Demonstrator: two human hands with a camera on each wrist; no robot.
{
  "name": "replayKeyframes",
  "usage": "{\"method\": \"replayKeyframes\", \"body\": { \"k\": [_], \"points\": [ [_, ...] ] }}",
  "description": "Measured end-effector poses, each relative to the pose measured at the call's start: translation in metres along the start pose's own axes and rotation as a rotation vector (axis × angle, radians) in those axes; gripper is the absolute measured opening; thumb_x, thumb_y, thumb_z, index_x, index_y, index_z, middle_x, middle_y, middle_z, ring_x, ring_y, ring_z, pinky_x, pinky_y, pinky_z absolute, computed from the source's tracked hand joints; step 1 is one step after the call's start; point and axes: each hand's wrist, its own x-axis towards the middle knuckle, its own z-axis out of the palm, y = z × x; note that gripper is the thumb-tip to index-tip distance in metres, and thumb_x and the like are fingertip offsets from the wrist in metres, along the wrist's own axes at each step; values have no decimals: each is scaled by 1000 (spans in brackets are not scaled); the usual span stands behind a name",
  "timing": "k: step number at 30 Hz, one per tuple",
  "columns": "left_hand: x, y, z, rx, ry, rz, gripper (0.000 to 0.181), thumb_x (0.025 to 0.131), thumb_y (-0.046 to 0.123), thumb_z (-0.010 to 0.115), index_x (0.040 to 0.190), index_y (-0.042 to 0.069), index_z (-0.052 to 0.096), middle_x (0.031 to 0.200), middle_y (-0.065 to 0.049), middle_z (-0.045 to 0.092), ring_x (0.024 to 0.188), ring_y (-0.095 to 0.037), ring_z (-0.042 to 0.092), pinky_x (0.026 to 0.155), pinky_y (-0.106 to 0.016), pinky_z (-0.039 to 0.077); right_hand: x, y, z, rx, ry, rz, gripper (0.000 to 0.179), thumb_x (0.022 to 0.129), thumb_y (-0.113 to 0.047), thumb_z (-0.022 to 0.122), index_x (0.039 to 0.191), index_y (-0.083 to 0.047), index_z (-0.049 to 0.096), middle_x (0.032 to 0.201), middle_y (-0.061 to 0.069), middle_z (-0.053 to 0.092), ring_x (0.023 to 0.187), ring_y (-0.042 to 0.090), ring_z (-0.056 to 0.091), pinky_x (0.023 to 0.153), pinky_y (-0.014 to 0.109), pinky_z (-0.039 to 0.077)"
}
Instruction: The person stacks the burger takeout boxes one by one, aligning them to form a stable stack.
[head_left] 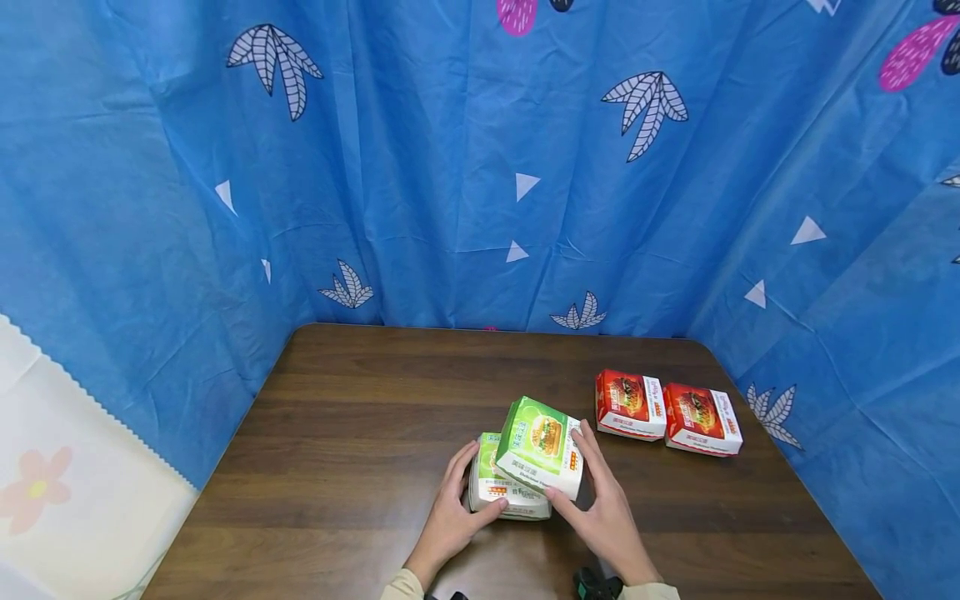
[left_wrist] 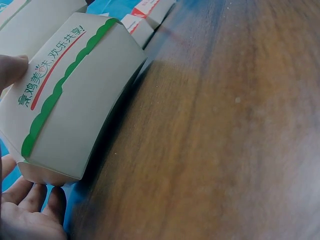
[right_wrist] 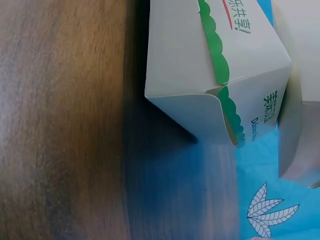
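Two green-and-white burger boxes are together near the front middle of the table. The lower burger box (head_left: 487,493) rests on the wood, gripped at its left side by my left hand (head_left: 446,521), thumb on the front face. My right hand (head_left: 606,512) holds the upper burger box (head_left: 538,446) by its right side, thumb at the front corner. That box sits tilted above the lower one, overlapping its top and shifted right. In the left wrist view the lower burger box (left_wrist: 95,95) shows its green scalloped edge. Part of the upper burger box (right_wrist: 302,135) shows in the right wrist view.
Two red-and-white burger boxes stand side by side at the right rear, a left one (head_left: 630,404) and a right one (head_left: 702,418). A blue patterned curtain (head_left: 480,208) encloses the back and sides of the brown wooden table (head_left: 360,417).
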Motion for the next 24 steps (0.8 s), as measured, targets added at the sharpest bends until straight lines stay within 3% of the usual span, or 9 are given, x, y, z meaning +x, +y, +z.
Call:
{"method": "replayKeyframes", "body": {
  "k": [4,7,11,15,24],
  "points": [
    [0,-1,1,-7,10,3,93,81,29,90,157,12,40,163,-13,37,145,-29,42,112,-20,41,1,-2,0,-31,-20,18,93,81,-40,89,159,-28,39,172,-5,22,155,5,22,112,6,21],
    [0,0,1,-22,10,1,93,80,27,90,157,13,40,163,-12,36,146,-29,40,114,-22,39,2,-3,0,-31,-31,20,90,81,-40,89,157,-27,43,173,-3,19,156,21,25,120,32,33],
    [0,0,1,-27,5,3,93,80,27,90,157,12,40,163,-12,37,146,-28,40,115,-23,38,3,-4,0,-22,-46,3,85,82,-38,88,155,-26,47,173,2,17,155,35,26,114,69,34],
    [-1,0,0,-13,5,6,94,80,28,90,157,10,40,163,-12,37,146,-26,41,114,-21,38,4,-6,0,-20,-66,-21,82,82,-40,88,154,-30,49,173,3,17,155,37,27,111,74,33],
    [-1,-1,0,53,14,-6,94,80,34,89,156,7,41,162,-10,39,146,-28,41,117,-25,34,6,-9,2,9,-116,-97,80,84,-38,87,153,-35,48,173,2,19,153,37,30,109,71,38]
  ]
}}
